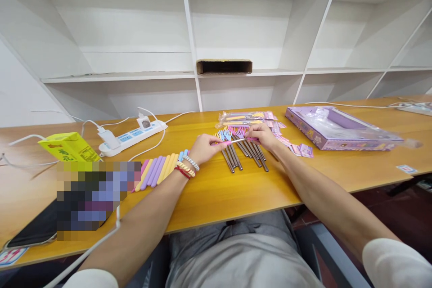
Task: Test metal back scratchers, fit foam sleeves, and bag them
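Observation:
Between my two hands is a back scratcher (238, 140) with a thin metal rod and pink at its ends. My left hand (205, 147) pinches its pink handle end, and my right hand (261, 136) is closed on the other end, partly hiding it. Just under and beyond the hands lie metal rods (232, 159) with blue and yellow claw-shaped heads, and more rods (258, 157) with pink and purple heads. A row of pink, yellow, purple and blue handle sleeves (158, 171) lies left of my left wrist.
Behind the hands are packaged scratchers (243, 118) in clear plastic. A purple window box (340, 144) lies right, near small cards (305, 150). At left are a power strip (135, 137), a yellow-green carton (70, 146), a partly blurred phone (37, 225) and a white cable (91, 247).

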A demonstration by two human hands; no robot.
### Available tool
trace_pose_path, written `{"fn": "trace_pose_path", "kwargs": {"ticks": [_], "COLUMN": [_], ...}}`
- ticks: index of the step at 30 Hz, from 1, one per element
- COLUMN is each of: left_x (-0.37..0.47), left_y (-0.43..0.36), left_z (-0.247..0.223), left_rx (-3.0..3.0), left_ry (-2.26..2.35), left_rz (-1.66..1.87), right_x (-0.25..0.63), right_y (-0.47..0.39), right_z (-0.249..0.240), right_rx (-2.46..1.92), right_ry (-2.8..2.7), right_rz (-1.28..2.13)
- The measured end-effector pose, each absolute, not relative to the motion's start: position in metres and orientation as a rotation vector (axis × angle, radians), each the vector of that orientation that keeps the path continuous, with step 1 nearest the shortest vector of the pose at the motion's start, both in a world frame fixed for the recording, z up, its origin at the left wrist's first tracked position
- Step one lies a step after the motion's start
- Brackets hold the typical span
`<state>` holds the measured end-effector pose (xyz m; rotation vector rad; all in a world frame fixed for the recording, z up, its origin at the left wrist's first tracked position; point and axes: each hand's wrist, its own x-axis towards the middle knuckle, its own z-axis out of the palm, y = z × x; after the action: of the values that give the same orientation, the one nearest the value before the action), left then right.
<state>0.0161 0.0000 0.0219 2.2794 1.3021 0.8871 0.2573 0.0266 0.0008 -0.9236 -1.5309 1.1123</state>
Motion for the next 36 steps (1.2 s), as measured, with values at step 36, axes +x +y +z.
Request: {"fn": "trace_pose_path", "kwargs": {"ticks": [36], "left_x": [0.028], "left_y": [-0.008], "left_z": [0.021], "left_rx": [2.209], "left_ry": [1.287], "left_rz": [0.87], "right_x": [0.243], "right_y": [0.023], "right_z": [0.004], "right_rx": [-0.889], "right_ry": [-1.496], "right_rz": [1.148]}}
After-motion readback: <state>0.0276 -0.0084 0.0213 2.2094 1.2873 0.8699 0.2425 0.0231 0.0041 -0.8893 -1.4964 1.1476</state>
